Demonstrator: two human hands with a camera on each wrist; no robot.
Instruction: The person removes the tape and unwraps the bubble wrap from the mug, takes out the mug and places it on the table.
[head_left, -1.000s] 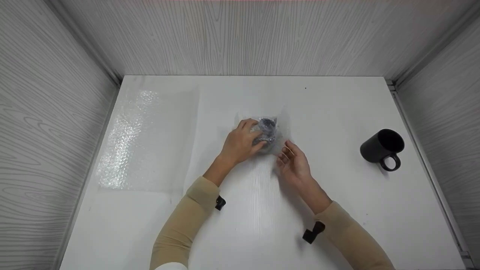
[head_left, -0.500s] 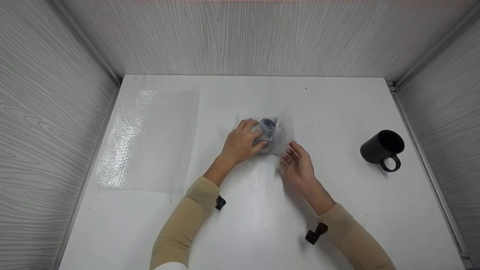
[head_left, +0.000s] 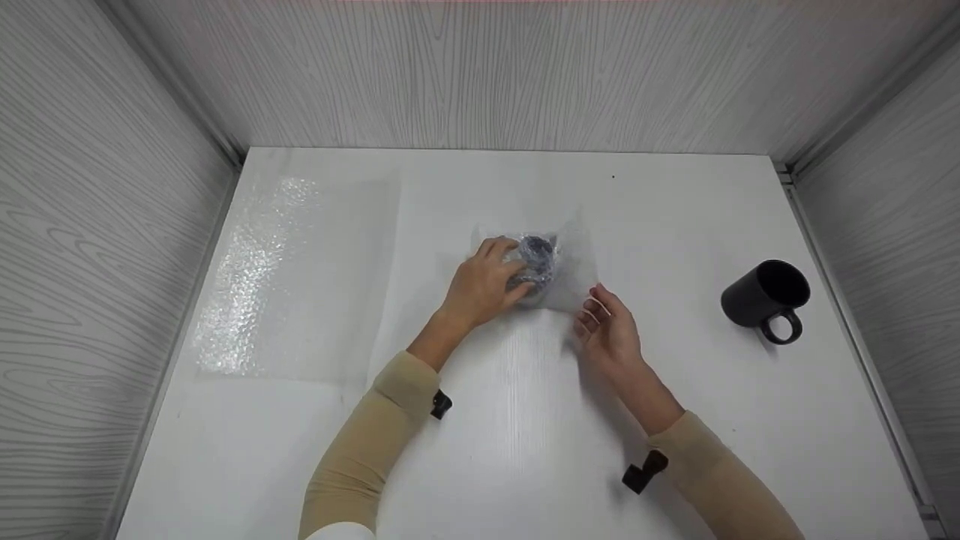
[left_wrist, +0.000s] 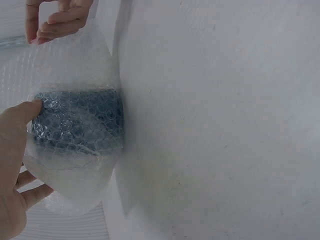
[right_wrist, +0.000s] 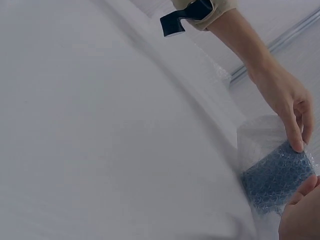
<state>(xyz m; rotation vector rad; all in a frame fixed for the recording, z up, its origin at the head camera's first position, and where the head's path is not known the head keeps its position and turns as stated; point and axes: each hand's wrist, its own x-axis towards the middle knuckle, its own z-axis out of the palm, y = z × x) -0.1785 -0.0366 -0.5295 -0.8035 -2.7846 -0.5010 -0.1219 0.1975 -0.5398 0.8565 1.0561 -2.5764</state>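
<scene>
Nearest, the right hand (head_left: 609,330) pinches an edge of clear bubble wrap (head_left: 576,274) between thumb and fingertips. Just beyond, the left hand (head_left: 478,289) curls around a dark mug-shaped object (head_left: 537,262) inside that wrap (its outline blurred by the bubbles), near the middle of the white table (head_left: 495,450). Well to the right stands a black mug (head_left: 742,300); well to the left lies a flat bubble-wrap sheet (head_left: 315,285). Behind rises a wood-grain wall (head_left: 502,75).

- The left hand (right_wrist: 282,95) gripped a bundle (right_wrist: 272,177) at its left.
- Bubble wrap (right_wrist: 255,132) covered it.
- The right hand (right_wrist: 302,215) showed at its right.
- The table (right_wrist: 100,125) lay near.
- A sleeve (right_wrist: 220,11) bore a black clip (right_wrist: 172,24).
</scene>
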